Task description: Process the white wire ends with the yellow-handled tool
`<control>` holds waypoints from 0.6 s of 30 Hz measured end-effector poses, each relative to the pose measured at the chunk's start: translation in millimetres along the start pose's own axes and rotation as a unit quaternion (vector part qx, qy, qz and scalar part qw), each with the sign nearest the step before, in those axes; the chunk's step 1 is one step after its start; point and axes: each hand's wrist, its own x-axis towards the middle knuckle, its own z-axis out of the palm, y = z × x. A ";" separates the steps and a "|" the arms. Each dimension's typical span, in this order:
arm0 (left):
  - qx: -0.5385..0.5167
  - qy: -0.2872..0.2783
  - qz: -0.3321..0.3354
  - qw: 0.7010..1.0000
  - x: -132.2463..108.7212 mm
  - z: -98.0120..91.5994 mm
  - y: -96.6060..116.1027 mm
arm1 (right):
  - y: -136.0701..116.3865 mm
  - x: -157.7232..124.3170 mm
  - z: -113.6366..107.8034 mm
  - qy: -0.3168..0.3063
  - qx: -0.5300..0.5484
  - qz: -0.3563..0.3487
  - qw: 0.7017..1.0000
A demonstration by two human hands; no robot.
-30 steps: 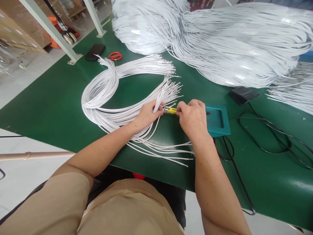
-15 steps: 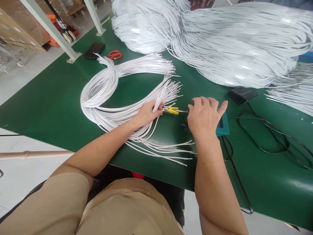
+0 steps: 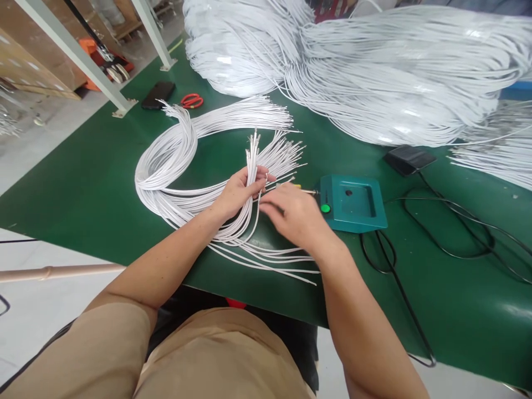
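My left hand [image 3: 241,191] is closed around a bunch of white wires [image 3: 251,158], whose ends stick up above the fingers. One wire of the bunch bends down separately between my hands. My right hand [image 3: 293,210] meets it there with thumb and forefinger pinched together; the fingertips are slightly blurred. Just beyond the right hand sits a small teal machine [image 3: 353,219] with a green button and a thin metal shaft on its left. The yellow clip at the shaft's end is mostly hidden behind my right hand. More white wires [image 3: 155,185] lie looped on the green table under my left forearm.
Large bundles of white wire [image 3: 394,77] fill the back of the table [image 3: 83,160]. Red-handled scissors [image 3: 192,101] and a dark phone-like object [image 3: 158,95] lie at the far left. A black pedal-like block [image 3: 409,160] and black cables [image 3: 449,255] lie to the right.
My right hand has moved left from over the teal machine to the wire by my left hand, uncovering the machine. The left-hand bunch now stands more upright, slightly further left.
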 end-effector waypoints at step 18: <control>0.052 0.010 -0.081 0.995 -4.1 -8.1 10.5 | -27.2 0.6 -0.5 -0.332 0.171 0.104 0.922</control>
